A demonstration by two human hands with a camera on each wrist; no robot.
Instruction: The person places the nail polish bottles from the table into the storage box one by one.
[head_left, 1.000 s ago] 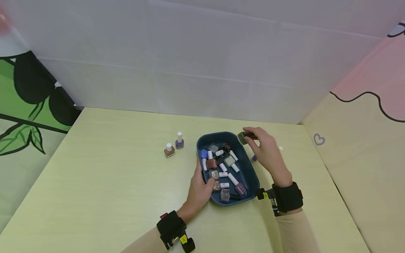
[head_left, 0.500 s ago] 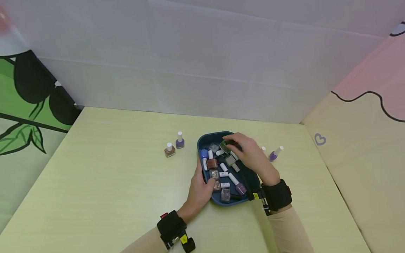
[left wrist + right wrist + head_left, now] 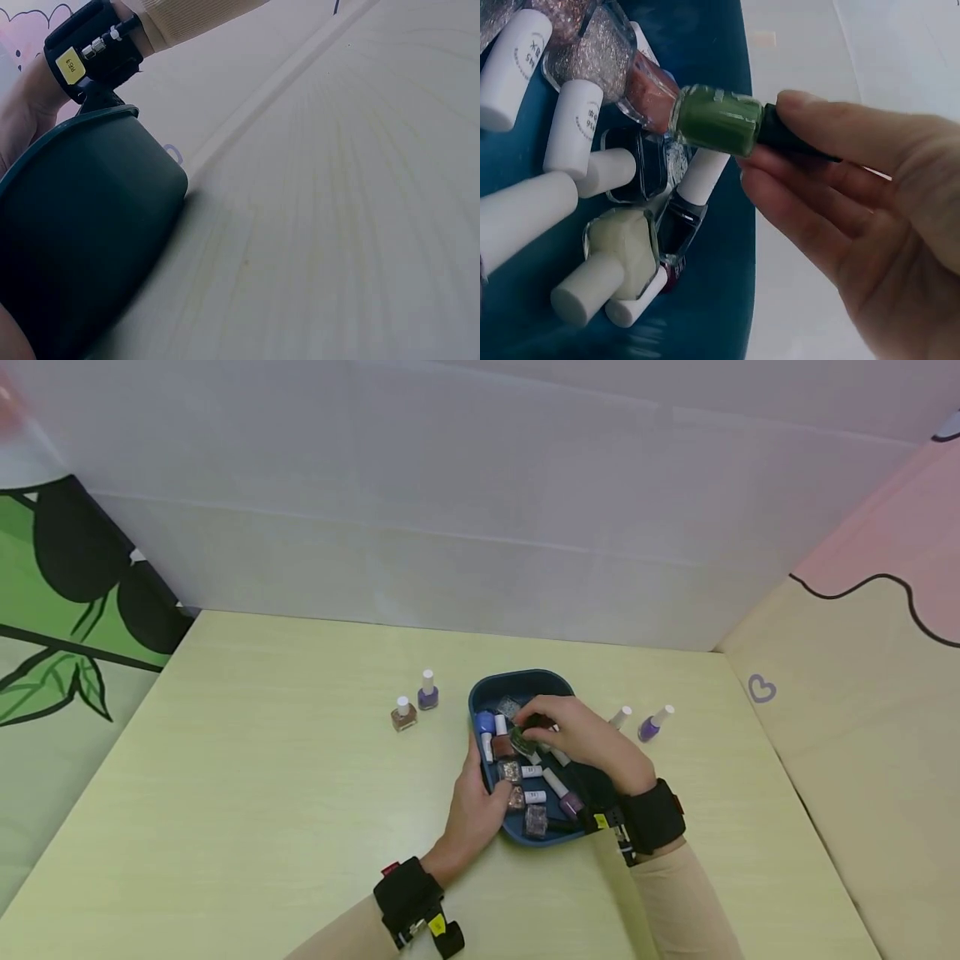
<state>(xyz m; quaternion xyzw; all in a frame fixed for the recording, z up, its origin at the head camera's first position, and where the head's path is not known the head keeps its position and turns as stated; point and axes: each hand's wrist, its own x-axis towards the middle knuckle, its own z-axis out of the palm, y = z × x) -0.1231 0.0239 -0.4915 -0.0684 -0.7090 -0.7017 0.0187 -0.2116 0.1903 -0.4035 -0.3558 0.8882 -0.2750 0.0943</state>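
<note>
Pinching the black cap [image 3: 772, 127] of a green bottle [image 3: 718, 120] between thumb and fingers, the right hand [image 3: 585, 739] is holding this bottle over the inside of a dark blue tray [image 3: 536, 682]. The glass end of the green bottle is pointing toward a reddish-brown bottle [image 3: 649, 94]; whether these two are touching, I cannot tell.

The left hand [image 3: 474, 808] is gripping the left side of the tray, its thumb bending over the rim and its fingers lying along the outer wall. In the tray, many small bottles are lying close together: among them a silver glitter bottle [image 3: 592, 56], a pale bottle [image 3: 626, 251], a blue bottle [image 3: 485, 723] near the left wall and a mauve bottle [image 3: 571, 805] toward the near end.

On the pale yellow table [image 3: 300, 777], left of the tray, a brown bottle [image 3: 403, 719] and a violet bottle [image 3: 428, 697] are standing upright near each other. On the right side, a bright purple bottle [image 3: 648, 730] is standing, and beside it a white cap [image 3: 621, 717] is showing, partly hidden behind the right hand. Each wrist is wearing a black strap [image 3: 408, 893].
</note>
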